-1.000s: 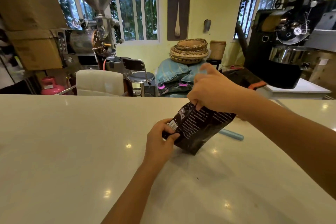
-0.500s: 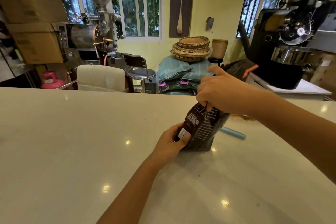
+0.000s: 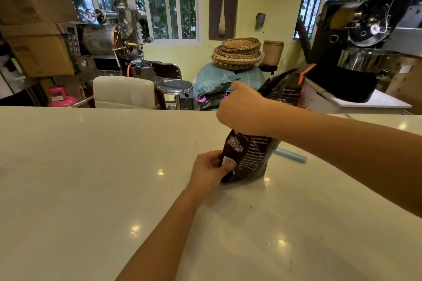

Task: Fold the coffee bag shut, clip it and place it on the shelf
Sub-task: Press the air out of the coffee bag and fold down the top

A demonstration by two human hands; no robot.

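A dark brown coffee bag (image 3: 249,157) with white print stands upright on the white counter (image 3: 91,178). My left hand (image 3: 211,172) grips its lower left side, thumb over a white label. My right hand (image 3: 244,112) is closed over the bag's top, which is hidden under the fingers. A light blue clip (image 3: 291,156) lies on the counter just behind and to the right of the bag, partly hidden by my right forearm. No shelf shows in this view.
Beyond the counter's far edge stand a white chair (image 3: 123,91), a metal stool (image 3: 174,86), a second dark bag (image 3: 285,89), stacked woven baskets (image 3: 237,52) on blue sacks, and coffee roasters at the left (image 3: 109,34) and right (image 3: 356,52).
The bag went from tilted to standing upright on the counter. My right hand moved onto its top and closed over it; my left hand slid down to its lower side.
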